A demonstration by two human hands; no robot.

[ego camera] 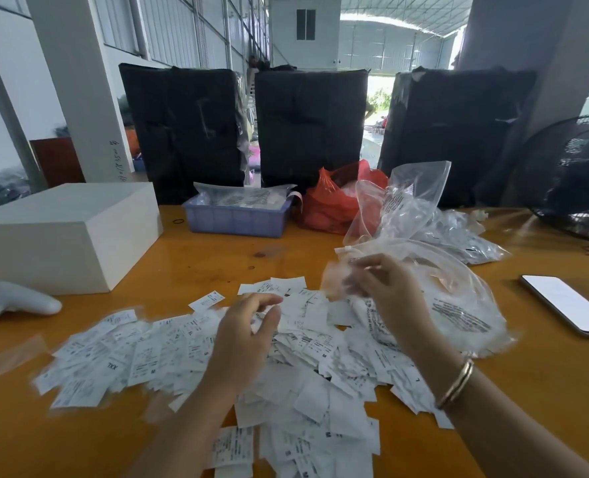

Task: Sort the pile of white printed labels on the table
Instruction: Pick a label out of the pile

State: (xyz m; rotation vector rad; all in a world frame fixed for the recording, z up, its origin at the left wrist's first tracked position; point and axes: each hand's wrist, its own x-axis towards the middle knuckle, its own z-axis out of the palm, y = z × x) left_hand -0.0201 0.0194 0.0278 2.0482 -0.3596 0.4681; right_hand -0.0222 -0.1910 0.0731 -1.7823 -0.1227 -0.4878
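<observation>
- labels (217, 360) lie spread in a loose pile on the orange surface (189, 257).
- left hand (248, 326) hovers over them, fingers loosely curled, holding nothing.
- right hand (386, 291) pinches a clear plastic bag (458, 305).

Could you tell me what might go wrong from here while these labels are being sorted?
The fan at the table's right end could, if running, blow the loose labels about. The right hand is handling a clear plastic bag lying over the pile's edge, so labels could get dragged off with it. The phone lies close to that bag and might get knocked.
</observation>
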